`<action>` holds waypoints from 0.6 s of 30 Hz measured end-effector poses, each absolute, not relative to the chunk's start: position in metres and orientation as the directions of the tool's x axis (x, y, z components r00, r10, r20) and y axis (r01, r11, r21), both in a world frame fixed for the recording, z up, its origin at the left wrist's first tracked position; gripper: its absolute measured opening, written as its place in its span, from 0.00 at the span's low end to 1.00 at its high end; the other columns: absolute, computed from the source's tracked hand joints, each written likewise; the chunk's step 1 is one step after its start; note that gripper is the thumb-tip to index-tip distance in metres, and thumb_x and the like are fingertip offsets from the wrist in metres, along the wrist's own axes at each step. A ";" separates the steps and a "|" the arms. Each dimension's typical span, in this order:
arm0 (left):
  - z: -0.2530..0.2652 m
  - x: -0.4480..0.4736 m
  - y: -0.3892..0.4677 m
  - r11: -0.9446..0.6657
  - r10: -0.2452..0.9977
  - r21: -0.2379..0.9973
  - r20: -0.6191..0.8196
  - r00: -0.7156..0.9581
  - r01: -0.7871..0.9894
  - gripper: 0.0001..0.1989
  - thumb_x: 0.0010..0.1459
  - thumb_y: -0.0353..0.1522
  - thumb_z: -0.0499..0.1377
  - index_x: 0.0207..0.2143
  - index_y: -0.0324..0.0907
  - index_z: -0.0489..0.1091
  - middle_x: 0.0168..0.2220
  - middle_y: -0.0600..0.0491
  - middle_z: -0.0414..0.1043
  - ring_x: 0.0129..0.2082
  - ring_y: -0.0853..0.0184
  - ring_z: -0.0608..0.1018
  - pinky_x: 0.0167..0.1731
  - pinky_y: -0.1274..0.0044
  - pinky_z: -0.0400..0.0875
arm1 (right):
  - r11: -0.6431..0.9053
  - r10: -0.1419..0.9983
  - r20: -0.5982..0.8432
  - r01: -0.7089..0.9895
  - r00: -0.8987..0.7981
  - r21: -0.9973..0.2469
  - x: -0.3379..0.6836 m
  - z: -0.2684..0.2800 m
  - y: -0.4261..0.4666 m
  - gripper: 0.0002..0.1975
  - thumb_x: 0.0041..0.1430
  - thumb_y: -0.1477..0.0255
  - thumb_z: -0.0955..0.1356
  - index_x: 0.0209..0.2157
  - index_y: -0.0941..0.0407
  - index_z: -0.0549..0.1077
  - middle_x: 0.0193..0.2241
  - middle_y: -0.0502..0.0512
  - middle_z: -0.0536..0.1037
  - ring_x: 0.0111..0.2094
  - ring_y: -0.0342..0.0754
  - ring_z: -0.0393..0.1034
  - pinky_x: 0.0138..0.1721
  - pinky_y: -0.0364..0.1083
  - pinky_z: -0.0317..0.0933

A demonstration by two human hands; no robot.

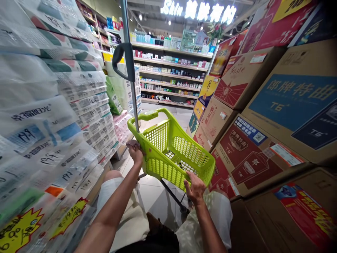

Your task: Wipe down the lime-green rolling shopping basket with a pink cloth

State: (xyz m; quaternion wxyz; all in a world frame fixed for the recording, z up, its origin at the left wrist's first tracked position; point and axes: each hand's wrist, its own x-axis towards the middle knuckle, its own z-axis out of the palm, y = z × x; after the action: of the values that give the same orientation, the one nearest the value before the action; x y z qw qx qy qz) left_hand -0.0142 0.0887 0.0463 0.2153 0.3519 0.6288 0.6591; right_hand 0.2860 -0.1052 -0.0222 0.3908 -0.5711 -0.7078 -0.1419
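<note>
A lime-green shopping cart (172,167) with a lattice basket stands tilted between my knees; its basket looks bare inside. From its left end rises a grey pole with a dark loop handle (126,63). My left hand (136,153) presses a crumpled brownish-purple cloth (133,143) to the cart's outer corner, below the pole; its fingers are partly hidden. Over the basket's near rim at the right end, my right hand (195,186) is closed, thumb outside and fingers on the edge. Below the basket, a dark leg and a wheel (183,209) show.
Stacks of wrapped paper packs (86,105) line the left side, with yellow price tags (70,218) low down. Piled cardboard cartons (263,154) crowd the right. Shelves of small boxes and bottles (171,75) stand across the aisle's far end, beyond pale floor tiles (168,109).
</note>
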 end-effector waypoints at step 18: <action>0.148 -0.083 0.138 -0.181 0.834 0.574 0.520 -0.184 0.799 0.15 0.57 0.26 0.59 0.45 0.42 0.80 0.43 0.43 0.72 0.47 0.51 0.78 0.51 0.63 0.74 | 0.300 0.726 0.687 0.896 0.009 -0.328 0.289 -0.009 -0.092 0.28 0.72 0.54 0.57 0.52 0.58 0.77 0.43 0.63 0.83 0.44 0.54 0.78 0.45 0.48 0.67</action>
State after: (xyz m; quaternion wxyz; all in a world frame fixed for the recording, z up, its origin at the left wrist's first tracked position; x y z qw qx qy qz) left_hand -0.0827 0.1381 0.1477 0.0208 0.6382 0.6396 0.4279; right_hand 0.2889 -0.0924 -0.0088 0.4064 -0.5825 -0.6961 -0.1043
